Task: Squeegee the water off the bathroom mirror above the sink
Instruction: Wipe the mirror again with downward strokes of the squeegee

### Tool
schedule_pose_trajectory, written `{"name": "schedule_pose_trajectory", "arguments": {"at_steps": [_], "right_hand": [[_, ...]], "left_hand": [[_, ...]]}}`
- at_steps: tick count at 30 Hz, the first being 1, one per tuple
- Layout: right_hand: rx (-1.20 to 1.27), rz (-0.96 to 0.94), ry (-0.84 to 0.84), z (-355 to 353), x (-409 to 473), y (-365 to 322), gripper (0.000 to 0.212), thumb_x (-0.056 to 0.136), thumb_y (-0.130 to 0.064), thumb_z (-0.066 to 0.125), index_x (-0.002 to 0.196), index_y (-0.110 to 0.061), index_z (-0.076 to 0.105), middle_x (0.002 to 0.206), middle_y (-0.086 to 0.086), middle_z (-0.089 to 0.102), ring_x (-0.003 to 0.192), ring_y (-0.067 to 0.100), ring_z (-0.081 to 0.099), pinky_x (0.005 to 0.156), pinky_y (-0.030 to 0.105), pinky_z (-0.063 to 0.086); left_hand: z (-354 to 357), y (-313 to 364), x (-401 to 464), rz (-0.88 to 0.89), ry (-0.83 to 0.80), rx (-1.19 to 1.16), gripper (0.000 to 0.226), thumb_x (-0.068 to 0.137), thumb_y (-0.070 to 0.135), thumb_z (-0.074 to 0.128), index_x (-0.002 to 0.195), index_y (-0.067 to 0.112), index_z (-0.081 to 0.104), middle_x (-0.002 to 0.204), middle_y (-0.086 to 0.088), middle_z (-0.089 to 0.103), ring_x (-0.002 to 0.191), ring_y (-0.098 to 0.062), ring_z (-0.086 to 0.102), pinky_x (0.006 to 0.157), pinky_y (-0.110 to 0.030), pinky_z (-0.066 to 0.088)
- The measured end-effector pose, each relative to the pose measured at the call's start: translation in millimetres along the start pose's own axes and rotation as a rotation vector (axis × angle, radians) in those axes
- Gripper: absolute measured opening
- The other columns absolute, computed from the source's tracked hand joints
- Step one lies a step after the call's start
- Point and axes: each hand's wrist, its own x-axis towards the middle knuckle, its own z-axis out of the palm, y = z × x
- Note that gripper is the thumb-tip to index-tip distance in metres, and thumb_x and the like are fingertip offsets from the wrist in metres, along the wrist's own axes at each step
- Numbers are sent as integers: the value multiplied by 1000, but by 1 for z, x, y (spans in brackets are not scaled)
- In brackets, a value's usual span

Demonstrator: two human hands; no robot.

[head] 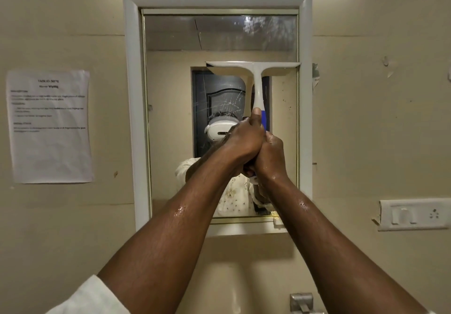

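Head view: squeegee high on the mirror's right half, both hands on the handle

Head camera looks straight at the wall mirror (170, 82) in its pale frame (133, 94). White T-shaped squeegee (253, 68) sits with its blade level, roughly a third of the way down the glass, its right end at or near the mirror's right edge. Handle hangs down from the blade's middle; a blue section shows just above the fingers.

- Left hand (244, 138): grip wrapped tight round the handle, thumb laid up along its front.
- Right hand (271, 152): grip closed over the lower handle, pressed against the left hand.
- Both forearms wet, with droplets showing.

Handling, as a judgement: light rigid plastic body, presumably with a soft edge where it meets the glass, though that edge cannot be made out. Wet hands on smooth plastic are likely to slip, so the stacked two-hand hold low on the handle suits it; even pressure should keep the blade flat. Glass is fragile, so press moderately.

Streaks and spatter show near the top right and at centre-left. Printed sheet (50, 126) is stuck to the wall at left; a tap (302, 301) shows below.
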Motion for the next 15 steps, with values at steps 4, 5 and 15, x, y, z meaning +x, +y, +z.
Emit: {"name": "schedule_pose_trajectory", "arguments": {"at_steps": [4,5,15], "right_hand": [[-1,12,2,-1,-9,9,26,102,-32,39,92,-21,60,72,-5,65,68,6,65,58,18,50],[-1,19,5,-1,-10,12,26,101,-32,39,91,-21,60,72,-5,66,68,6,66,58,18,51],[1,68,10,-14,-41,40,34,101,-36,37,104,-15,63,81,0,70,75,11,70,56,19,53]], "left_hand": [[2,-7,-10,-10,1,0,60,96,59,17,98,15,57,101,-13,64,97,-24,64,93,-45,52],[2,-9,-12,-13,0,3,60,96,59,17,96,14,58,100,-14,64,96,-25,64,92,-45,52],[16,-37,-40,-13,-37,17,58,98,54,17,123,15,52,116,-10,62,109,-22,59,101,-46,46]]}}
